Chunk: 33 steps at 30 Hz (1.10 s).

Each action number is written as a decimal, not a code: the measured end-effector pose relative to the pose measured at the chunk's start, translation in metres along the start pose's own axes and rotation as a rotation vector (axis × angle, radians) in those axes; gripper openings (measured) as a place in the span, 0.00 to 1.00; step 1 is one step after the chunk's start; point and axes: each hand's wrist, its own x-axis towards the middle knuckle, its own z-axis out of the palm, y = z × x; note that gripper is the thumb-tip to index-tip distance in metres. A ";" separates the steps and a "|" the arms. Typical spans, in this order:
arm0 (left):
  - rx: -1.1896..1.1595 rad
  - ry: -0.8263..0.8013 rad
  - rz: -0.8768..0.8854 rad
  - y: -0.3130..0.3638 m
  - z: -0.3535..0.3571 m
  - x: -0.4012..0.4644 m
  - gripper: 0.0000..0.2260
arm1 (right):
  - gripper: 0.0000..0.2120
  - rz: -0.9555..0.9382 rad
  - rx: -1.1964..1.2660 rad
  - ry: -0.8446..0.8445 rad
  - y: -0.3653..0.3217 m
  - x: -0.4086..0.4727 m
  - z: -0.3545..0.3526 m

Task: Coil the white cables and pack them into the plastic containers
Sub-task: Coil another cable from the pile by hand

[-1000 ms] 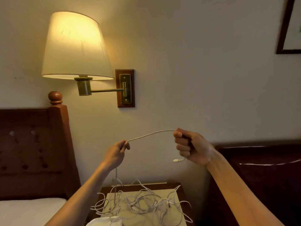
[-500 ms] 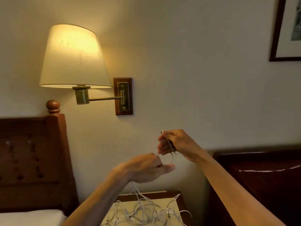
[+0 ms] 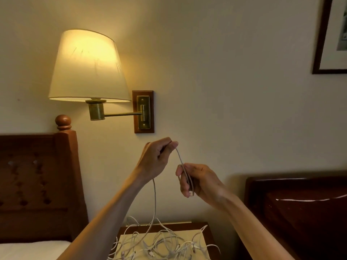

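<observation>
- Since half a second ago, the left hand (image 3: 156, 160) has risen from below the right hand (image 3: 199, 182) to its 10 o'clock, and its fingers, then stretched out, are now curled, pinching the white cable (image 3: 154, 203) between thumb and forefinger.
- Right hand has dropped a little and grips a short, narrow loop of the same cable, fingers curled round it.
- Between the two hands a short run of cable slants from the left fingertips at 11 o'clock down to the right hand at 5 o'clock.
- From under the left hand the cable hangs straight down toward 6 o'clock and joins the tangle of white cables (image 3: 165, 244).
- That tangle lies on a pale mat (image 3: 195, 235) on the wooden nightstand (image 3: 209, 233), at 6 o'clock from the hands.
- At 10 o'clock from the hands, a lit wall lamp (image 3: 88, 66) is on a brass arm.
- At 9 o'clock stands a dark wooden headboard (image 3: 37, 184); at 3 o'clock a second dark headboard (image 3: 300, 209); at 2 o'clock a framed picture (image 3: 330, 34).
</observation>
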 end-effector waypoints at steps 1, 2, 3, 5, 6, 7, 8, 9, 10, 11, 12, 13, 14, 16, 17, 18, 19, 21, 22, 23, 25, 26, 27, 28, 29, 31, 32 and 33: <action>-0.021 -0.003 -0.032 -0.005 0.001 -0.003 0.15 | 0.18 0.000 0.054 -0.018 -0.004 0.000 0.000; -0.051 -0.011 -0.066 -0.010 0.004 -0.006 0.15 | 0.17 -0.002 0.116 -0.022 -0.008 0.000 -0.002; -0.085 -0.022 -0.091 -0.016 0.007 -0.010 0.16 | 0.16 -0.007 0.195 -0.019 -0.014 0.002 -0.004; -0.157 -0.041 -0.141 -0.029 0.017 -0.019 0.18 | 0.16 -0.016 0.402 -0.006 -0.027 0.005 -0.009; -0.185 -0.041 -0.173 -0.036 0.021 -0.024 0.18 | 0.15 -0.020 0.503 -0.001 -0.033 0.006 -0.012; -0.201 -0.039 -0.196 -0.040 0.025 -0.030 0.18 | 0.15 -0.026 0.578 0.000 -0.040 0.008 -0.015; -0.208 -0.046 -0.218 -0.045 0.028 -0.037 0.16 | 0.15 -0.035 0.625 0.004 -0.047 0.009 -0.018; -0.204 -0.061 -0.240 -0.050 0.032 -0.046 0.15 | 0.15 -0.049 0.653 0.017 -0.054 0.008 -0.021; -0.192 -0.077 -0.259 -0.057 0.036 -0.055 0.15 | 0.15 -0.071 0.676 0.040 -0.062 0.008 -0.024; -0.170 -0.090 -0.282 -0.062 0.040 -0.065 0.15 | 0.15 -0.096 0.698 0.069 -0.070 0.008 -0.029; -0.142 -0.098 -0.307 -0.066 0.043 -0.073 0.15 | 0.15 -0.116 0.702 0.103 -0.077 0.008 -0.033; -0.110 -0.117 -0.333 -0.065 0.045 -0.080 0.16 | 0.16 -0.128 0.675 0.142 -0.082 0.010 -0.035; -0.056 -0.183 -0.337 -0.059 0.045 -0.082 0.17 | 0.16 -0.126 0.610 0.182 -0.084 0.012 -0.037; 0.108 -0.465 -0.252 -0.031 0.039 -0.078 0.18 | 0.15 -0.096 0.396 0.245 -0.078 0.017 -0.035; 0.157 -0.607 -0.191 -0.013 0.035 -0.072 0.19 | 0.15 -0.081 0.271 0.269 -0.072 0.019 -0.033; 0.158 -0.701 -0.132 0.005 0.029 -0.066 0.19 | 0.16 -0.070 0.154 0.283 -0.066 0.020 -0.029; 0.135 -0.740 -0.083 0.021 0.022 -0.059 0.19 | 0.15 -0.059 0.057 0.284 -0.060 0.020 -0.026; 0.104 -0.708 -0.005 0.043 0.006 -0.045 0.17 | 0.15 -0.037 -0.081 0.254 -0.052 0.018 -0.019; 0.105 -0.663 0.027 0.049 -0.002 -0.039 0.16 | 0.15 -0.025 -0.135 0.238 -0.049 0.015 -0.016; 0.111 -0.610 0.060 0.053 -0.009 -0.034 0.15 | 0.15 -0.015 -0.191 0.224 -0.046 0.013 -0.012; 0.143 -0.493 0.133 0.054 -0.021 -0.024 0.13 | 0.18 -0.002 -0.328 0.198 -0.041 0.009 -0.006; 0.161 -0.438 0.161 0.053 -0.025 -0.020 0.12 | 0.19 -0.004 -0.384 0.176 -0.038 0.007 -0.003; 0.174 -0.394 0.180 0.050 -0.028 -0.016 0.12 | 0.20 -0.009 -0.417 0.150 -0.036 0.007 0.000; 0.185 -0.355 0.191 0.046 -0.030 -0.013 0.12 | 0.20 -0.013 -0.423 0.121 -0.034 0.006 0.003; 0.195 -0.314 0.195 0.041 -0.031 -0.010 0.12 | 0.20 -0.018 -0.407 0.093 -0.032 0.006 0.007; 0.211 -0.231 0.182 0.031 -0.032 -0.007 0.12 | 0.20 -0.024 -0.321 0.066 -0.027 0.005 0.017; 0.217 -0.194 0.168 0.025 -0.032 -0.006 0.13 | 0.20 -0.025 -0.251 0.064 -0.025 0.004 0.021; 0.223 -0.158 0.154 0.020 -0.032 -0.006 0.13 | 0.20 -0.023 -0.171 0.060 -0.023 0.004 0.025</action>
